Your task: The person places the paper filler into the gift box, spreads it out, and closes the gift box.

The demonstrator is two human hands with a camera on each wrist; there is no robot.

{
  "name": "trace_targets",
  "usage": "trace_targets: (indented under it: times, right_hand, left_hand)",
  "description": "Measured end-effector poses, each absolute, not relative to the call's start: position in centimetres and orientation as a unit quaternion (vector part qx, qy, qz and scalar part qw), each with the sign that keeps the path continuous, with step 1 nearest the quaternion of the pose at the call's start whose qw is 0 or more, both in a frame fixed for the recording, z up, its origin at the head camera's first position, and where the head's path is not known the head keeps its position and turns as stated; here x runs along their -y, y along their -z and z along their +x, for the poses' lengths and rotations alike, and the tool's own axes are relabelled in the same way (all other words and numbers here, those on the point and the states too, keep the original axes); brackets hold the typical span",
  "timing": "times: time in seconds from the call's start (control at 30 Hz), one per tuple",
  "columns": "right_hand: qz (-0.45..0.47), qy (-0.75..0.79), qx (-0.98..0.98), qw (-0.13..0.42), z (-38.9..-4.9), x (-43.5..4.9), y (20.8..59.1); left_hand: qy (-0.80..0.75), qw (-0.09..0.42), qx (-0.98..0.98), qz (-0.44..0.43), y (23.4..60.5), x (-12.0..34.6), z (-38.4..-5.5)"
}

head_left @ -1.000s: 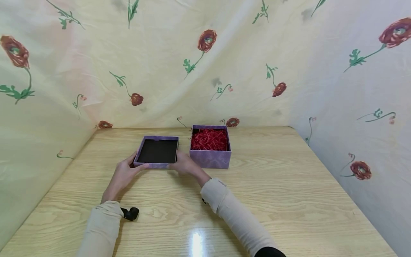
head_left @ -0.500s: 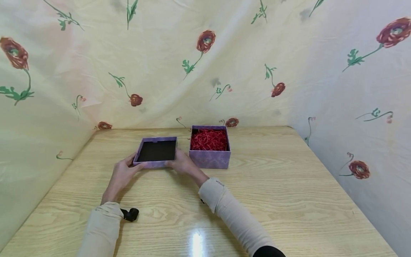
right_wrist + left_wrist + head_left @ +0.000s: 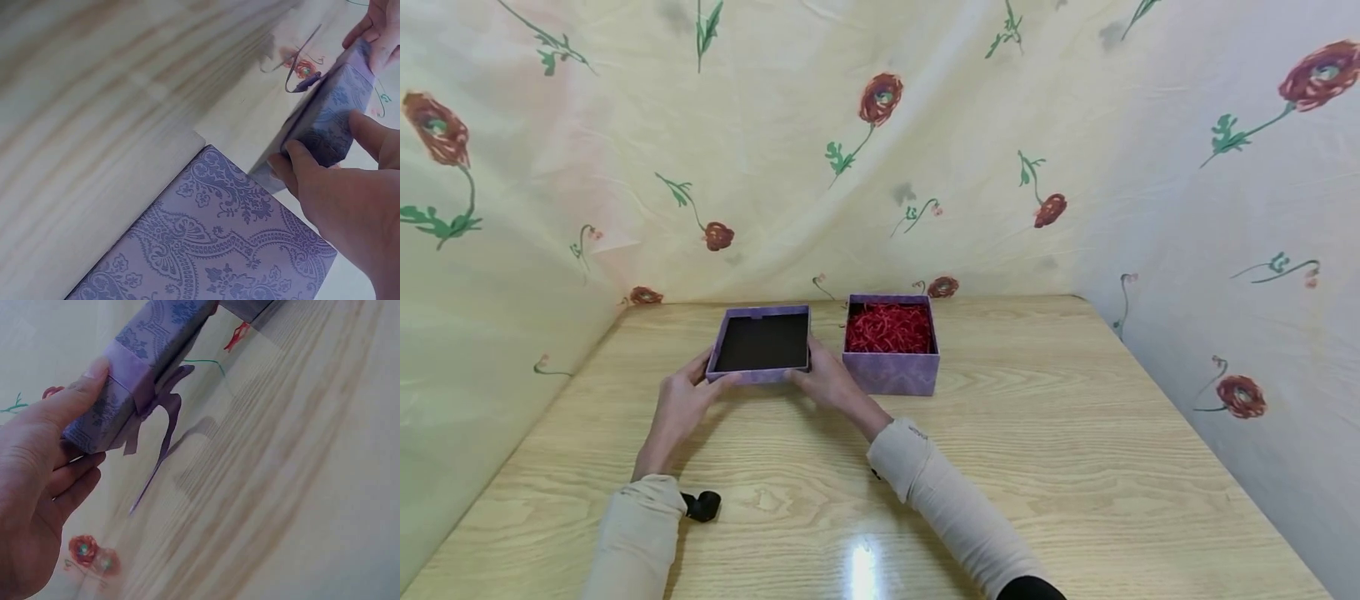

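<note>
Both hands hold a shallow purple box lid (image 3: 762,342), its black inside facing up, in the head view. My left hand (image 3: 681,404) grips the near left corner, thumb on the front side and fingers underneath. At the near right corner my right hand (image 3: 835,381) pinches the lid, with its thumb in front. Below the lid hangs a purple ribbon bow (image 3: 169,412), its tail dangling over the table in the left wrist view. Just right of the right hand stands the purple patterned box (image 3: 891,373), open at the top and filled with red shredded paper (image 3: 890,327).
A light wood-grain table (image 3: 1037,467) carries the box near its back edge. Cream cloth (image 3: 775,125) with printed red flowers surrounds the table at the back and sides. A black device (image 3: 702,506) sits at the left cuff.
The lid dips toward the front, then comes up higher and a little to the left, both hands moving with it. The box has stayed in place.
</note>
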State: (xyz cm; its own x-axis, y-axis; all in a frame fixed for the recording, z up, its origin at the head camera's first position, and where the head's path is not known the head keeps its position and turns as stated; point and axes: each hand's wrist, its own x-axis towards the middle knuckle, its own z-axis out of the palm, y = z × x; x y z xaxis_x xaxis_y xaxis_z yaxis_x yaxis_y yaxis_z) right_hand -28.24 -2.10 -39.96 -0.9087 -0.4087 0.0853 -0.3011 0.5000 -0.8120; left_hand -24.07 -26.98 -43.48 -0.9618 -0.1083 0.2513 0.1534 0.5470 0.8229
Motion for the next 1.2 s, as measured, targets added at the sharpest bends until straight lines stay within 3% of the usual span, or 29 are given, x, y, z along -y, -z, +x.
trace_targets:
  times: [1.2]
  right_hand:
    - [-0.228,0.447,-0.864,-0.026,-26.9,-0.7,35.6]
  left_hand:
    - [0.49,0.166,0.855,-0.036,38.8,24.9,-23.5]
